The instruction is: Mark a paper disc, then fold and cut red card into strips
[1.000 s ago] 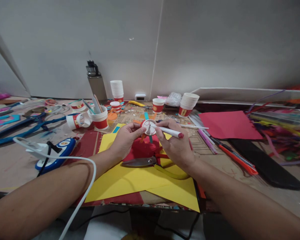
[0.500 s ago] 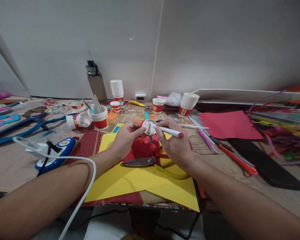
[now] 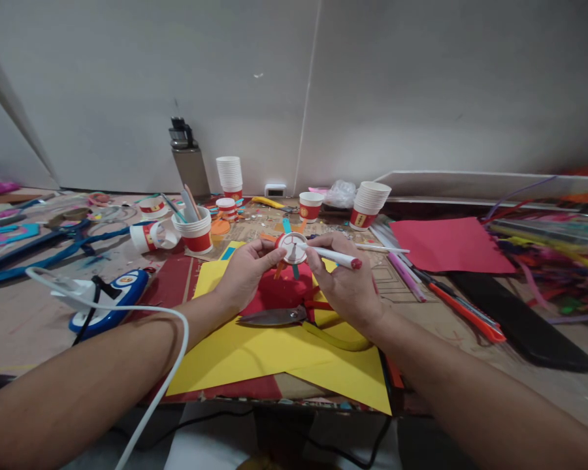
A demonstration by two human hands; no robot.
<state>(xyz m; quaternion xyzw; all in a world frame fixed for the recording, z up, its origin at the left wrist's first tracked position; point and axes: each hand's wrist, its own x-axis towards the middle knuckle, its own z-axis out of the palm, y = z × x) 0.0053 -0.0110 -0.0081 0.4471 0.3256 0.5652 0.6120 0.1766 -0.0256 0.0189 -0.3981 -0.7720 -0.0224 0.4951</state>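
Observation:
Between my two hands is a small white round paper cup base with a red edge, dark and red lines drawn on its face, and teal and orange strips sticking out around it. My left hand grips its left side between thumb and fingers. In my right hand is a white marker pen with a red end, its tip at the round face. Below lie scissors with yellow handles, red paper and yellow paper.
Behind stand stacked paper cups and a cup of pens. A power strip and white cable are at left. To the right are a red sheet, a utility knife and a black flat object.
Hardly anything differs. The marker pen and the fingers of my right hand have shifted very slightly against the cup base; my left hand stays in place.

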